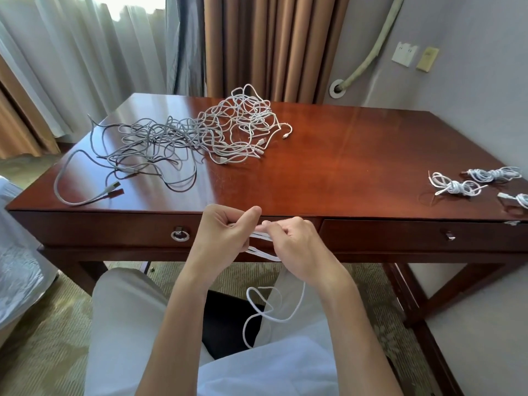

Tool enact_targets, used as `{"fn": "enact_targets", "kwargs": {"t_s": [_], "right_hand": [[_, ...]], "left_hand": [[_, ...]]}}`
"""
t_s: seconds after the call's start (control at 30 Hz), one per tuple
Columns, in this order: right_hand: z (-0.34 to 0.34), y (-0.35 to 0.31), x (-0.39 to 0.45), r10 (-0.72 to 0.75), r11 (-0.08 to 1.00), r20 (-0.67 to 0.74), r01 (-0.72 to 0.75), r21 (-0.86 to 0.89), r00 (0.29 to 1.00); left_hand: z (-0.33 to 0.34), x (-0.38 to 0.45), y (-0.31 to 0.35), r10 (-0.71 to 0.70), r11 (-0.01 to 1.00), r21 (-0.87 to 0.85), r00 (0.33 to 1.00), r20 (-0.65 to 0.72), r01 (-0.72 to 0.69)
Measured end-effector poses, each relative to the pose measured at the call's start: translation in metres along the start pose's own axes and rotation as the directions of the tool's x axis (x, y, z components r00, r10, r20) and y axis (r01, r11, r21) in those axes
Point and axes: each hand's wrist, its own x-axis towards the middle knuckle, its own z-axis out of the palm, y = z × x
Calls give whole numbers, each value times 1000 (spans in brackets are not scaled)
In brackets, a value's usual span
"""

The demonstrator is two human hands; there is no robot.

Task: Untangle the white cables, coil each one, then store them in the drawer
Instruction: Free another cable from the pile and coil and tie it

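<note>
Head view, left to right. Far left on the bench (pixel 357 155) I see the tangled pile of white cables (pixel 200 132), well apart from both hands. At the near edge, in front of the drawer (pixel 114 230), my left hand (pixel 221 234) is curled, thumb raised, its fingers (pixel 228 221) closed on a short bundle of turns of the white cable (pixel 261 238). Just right of it, my right hand (pixel 294 247) pinches the same cable, fingertips touching the bundle. The turns run left to right between the 2 hands, so that is the long axis of the coil; the free tail (pixel 274 310) hangs below the right hand and loops over my lap. I judge this to be mid-coiling: the slack lies under and nearer the right hand, which is best placed to feed the next wrap while the left holds the bundle. Far right, 3 coiled cables (pixel 457 185) rest on the bench, not yet stored.
</note>
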Motion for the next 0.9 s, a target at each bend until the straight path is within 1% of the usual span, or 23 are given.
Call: {"fn": "enact_targets", "kwargs": {"t_s": [0.07,0.13,0.2,0.3,0.33,0.47,0.6,0.67,0.73,0.9], "right_hand": [[1,-3,-2,46,998,66,-43,-50,997],[2,-8,-2,29,996,100,-20,-86,995],[2,-11,-3,-2,997,116,11,-81,993],[5,-11,-5,-10,997,130,20,-79,991],[6,-10,-6,-15,996,102,24,-88,995],[8,-9,-3,-70,986,-112,52,-158,991],[9,-14,-4,-97,973,-209,48,-224,973],[9,-15,-3,-95,966,-227,35,-254,969],[9,-14,-3,-80,973,-219,28,-231,972],[6,-6,-4,-54,987,-158,29,-158,986]], "left_hand": [[0,-1,3,52,997,48,998,20,-53],[-1,-3,6,96,992,75,995,21,-97],[-3,-6,6,131,988,77,991,13,-132],[-6,-4,0,147,987,59,989,-8,-146],[-7,-3,-3,152,987,65,988,-23,-150],[-3,0,-9,170,978,138,979,-112,-154],[0,4,-16,189,951,275,970,-150,-143],[2,6,-20,219,921,358,964,-150,-154],[5,4,-20,232,896,413,965,-121,-164],[4,1,-18,213,903,388,976,-36,-183]]}}
